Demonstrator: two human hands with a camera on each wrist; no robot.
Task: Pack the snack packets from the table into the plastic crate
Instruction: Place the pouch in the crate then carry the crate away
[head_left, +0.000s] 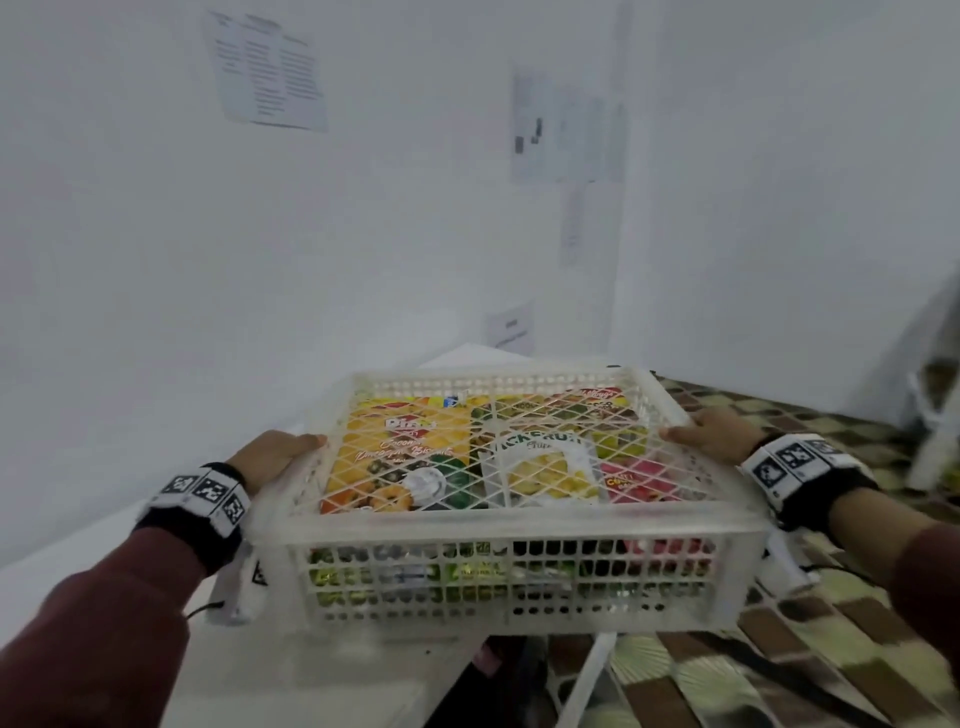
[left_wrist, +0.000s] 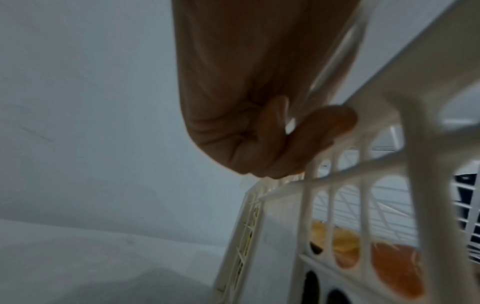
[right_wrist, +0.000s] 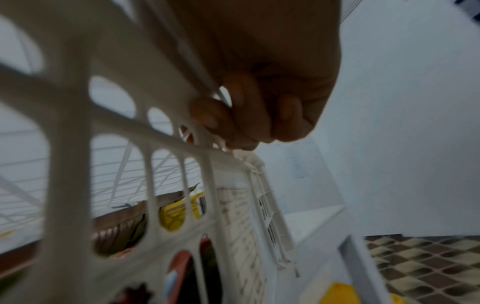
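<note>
I hold the crate (head_left: 519, 530) by its two side rims, my left hand (head_left: 270, 457) on the left rim and my right hand (head_left: 717, 431) on the right, and it hangs in front of me above the white surface (head_left: 311, 670) and the gap beside it. My fingers (left_wrist: 319, 127) are curled tight round the rim on both sides, thumbs on top. The packets (head_left: 410, 452) lie flat inside under the latticed lid (head_left: 519, 415), an orange-yellow biscuit one at the left, a white one in the middle and a pink one at the right.
</note>
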